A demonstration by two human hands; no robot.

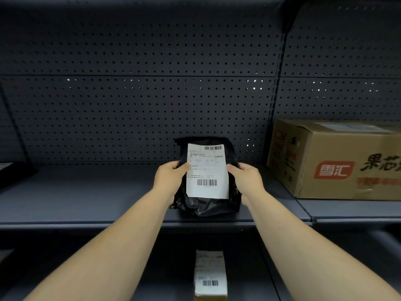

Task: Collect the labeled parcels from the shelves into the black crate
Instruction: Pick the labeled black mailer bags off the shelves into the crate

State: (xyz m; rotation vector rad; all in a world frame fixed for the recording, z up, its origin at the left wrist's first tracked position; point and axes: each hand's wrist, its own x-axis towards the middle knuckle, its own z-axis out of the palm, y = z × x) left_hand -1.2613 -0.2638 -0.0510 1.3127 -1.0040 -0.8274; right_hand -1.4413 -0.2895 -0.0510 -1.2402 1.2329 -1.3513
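While hands grip parcel [206, 205], barcoded label [207, 170] faces camera.

Both hands on a black plastic parcel [208, 203] with a white shipping label [207, 170], standing on the grey shelf [86, 192] before a perforated back panel [141, 94]. Left hand [170, 175] gripping its left edge, thumb on the label; right hand [246, 178] gripping the right edge. To the right, well apart, a large cardboard box [338, 161] with red logo. On the lower shelf, a smaller labelled parcel [210, 275], possibly cardboard, blurred.
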